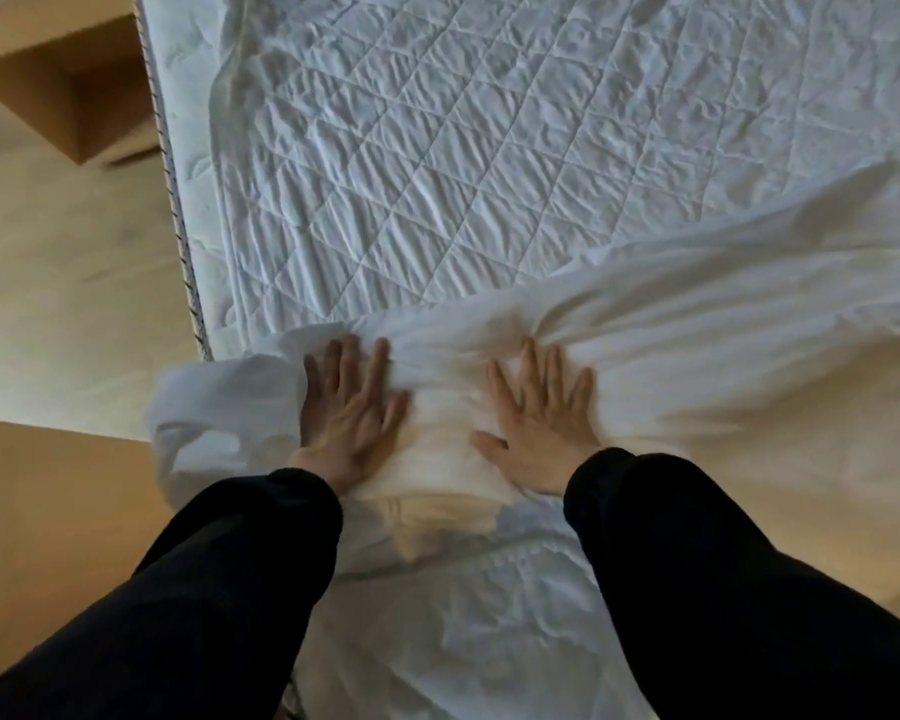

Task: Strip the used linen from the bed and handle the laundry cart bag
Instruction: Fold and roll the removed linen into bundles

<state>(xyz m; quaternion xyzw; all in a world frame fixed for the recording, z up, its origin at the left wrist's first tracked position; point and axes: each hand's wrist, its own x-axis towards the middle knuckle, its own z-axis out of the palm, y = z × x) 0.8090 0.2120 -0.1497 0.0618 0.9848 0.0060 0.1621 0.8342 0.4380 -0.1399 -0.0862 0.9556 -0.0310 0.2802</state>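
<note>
Linen point(645, 324), white and creased, lies bunched on the quilted bed point(437, 148) under and beyond the fingers point(352, 361). Left hand point(349, 407) and right hand point(536, 423) press flat on it, fingers straight, spread.

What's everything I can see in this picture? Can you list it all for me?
sheet: one, white, bunched across the bed under both hands
quilted pad: one, white, covering the mattress beyond the sheet
floor: one, pale wood, left of the bed
wooden unit: one, brown, upper left by the bed
wooden surface: one, tan, lower left beside the bed
sleeves: two, black, coming in from the bottom edge
left hand: one, flat with fingers spread, pressing on the sheet
right hand: one, flat with fingers spread, pressing on the sheet
</note>
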